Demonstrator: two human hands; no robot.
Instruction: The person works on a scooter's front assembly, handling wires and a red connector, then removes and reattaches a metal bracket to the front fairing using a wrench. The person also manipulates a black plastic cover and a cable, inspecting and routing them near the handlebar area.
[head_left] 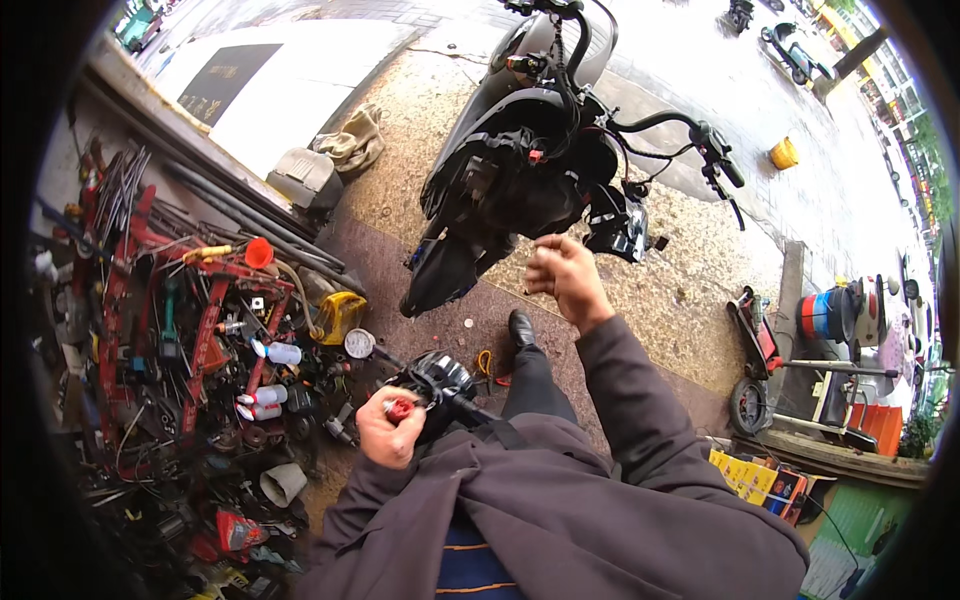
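Observation:
My left hand (388,432) is closed around a small red object (401,409), low in front of my jacket; its kind is unclear. Beside that hand is a black rounded item (438,382) with a strap. My right hand (566,281) is raised farther out, its fingers curled together in a pinch; whatever is between them is too small to name. Just beyond it stands a partly stripped scooter (520,170) with its front panels off and wires exposed. A loose headlight unit (622,228) hangs next to the right hand, which appears apart from it.
A red metal rack (205,340) crowded with tools and parts stands at left, with a yellow jug (340,316) and white bottles (277,352). At right are a hand cart (830,370) and cable reels (830,316). A yellow bucket (784,153) sits farther out.

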